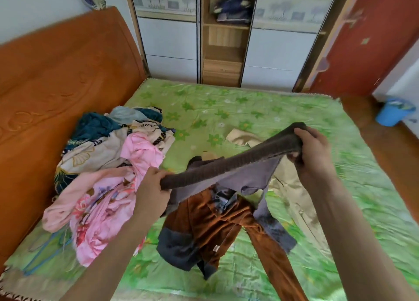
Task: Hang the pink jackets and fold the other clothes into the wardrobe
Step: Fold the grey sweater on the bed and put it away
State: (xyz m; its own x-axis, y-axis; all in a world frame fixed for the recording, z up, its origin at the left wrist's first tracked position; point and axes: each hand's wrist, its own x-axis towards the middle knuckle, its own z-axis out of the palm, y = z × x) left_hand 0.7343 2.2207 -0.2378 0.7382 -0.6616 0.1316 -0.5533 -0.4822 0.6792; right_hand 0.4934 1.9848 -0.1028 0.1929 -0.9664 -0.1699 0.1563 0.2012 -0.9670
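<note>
Green flowered bedding [226, 101] covers a bed [371, 155] that fills most of the view, with one orange headboard [56, 78] along its left side. Behind the bed stands one wardrobe [226, 40] with pale sliding panels; its middle section is open and shows wooden shelves, and one folded dark bundle [233, 9] sits on the upper shelf. One red door [374, 37] stands to the right of the wardrobe.

On the left of the bed lies one heap of clothes [108, 139]: patterned cream and teal fabric at the back, pink jackets [106, 194] in front, tangled so their number cannot be told. One brown garment [217, 223] is spread at the near middle, one sleeve or leg running toward the lower edge. One beige piece [288, 187] lies to its right, partly hidden by the right forearm.

Above the brown garment, one grey top [238, 167] is held up off the bed, its dark ribbed hem stretched between both hands, the rest hanging down onto the brown one. The left hand [154, 185] grips one end of the hem, just beside the pink heap; the right hand [313, 146] grips the other, bunched end, higher up.

One blue bucket [393, 115] stands on the floor at the far right.
</note>
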